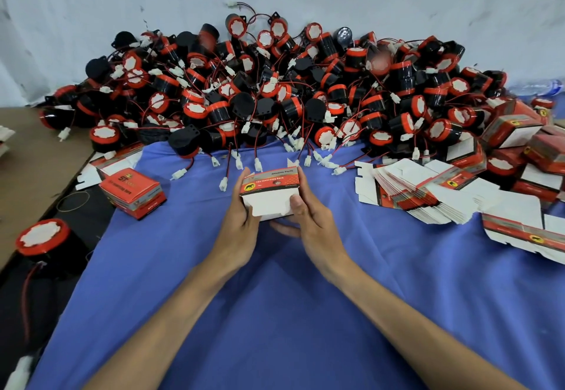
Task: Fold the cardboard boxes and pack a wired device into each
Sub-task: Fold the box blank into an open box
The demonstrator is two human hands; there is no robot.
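Gripping a red cardboard box [269,189] from both sides, the left hand [241,209] and right hand [308,212] hold it above the blue cloth [275,298], just before the heap of wired devices [260,90]; flat boxes [422,194] lie to its right.

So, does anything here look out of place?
One black-and-red wired device lies alone at the lower left, off the blue cloth, away from the big pile. Nothing looks damaged.

the held box [270,182] reads "genuine parts" and, below, "12v reversing horn".
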